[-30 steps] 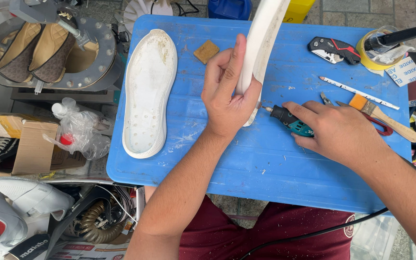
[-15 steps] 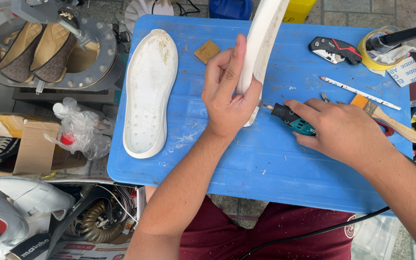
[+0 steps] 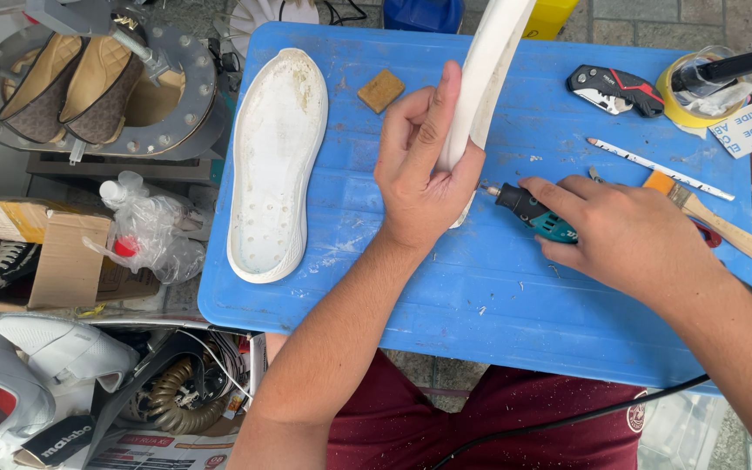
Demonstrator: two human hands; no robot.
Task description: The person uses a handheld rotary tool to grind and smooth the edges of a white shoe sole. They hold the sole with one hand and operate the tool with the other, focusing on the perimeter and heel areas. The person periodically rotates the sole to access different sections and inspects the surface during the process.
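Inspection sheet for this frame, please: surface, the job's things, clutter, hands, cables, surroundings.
Surface: blue table, dusted with white specks.
Job's things: white sole held on edge; rotary tool, tip at the sole's lower end.
Clutter: second sole lying flat, tan block, utility knife, pencil, brush, tape roll.
Hands: left hand grips the white sole; right hand grips the rotary tool.
Cables: black cord crossing the lap.
Surroundings: tan shoes on a metal fixture, cardboard box, white sneakers.
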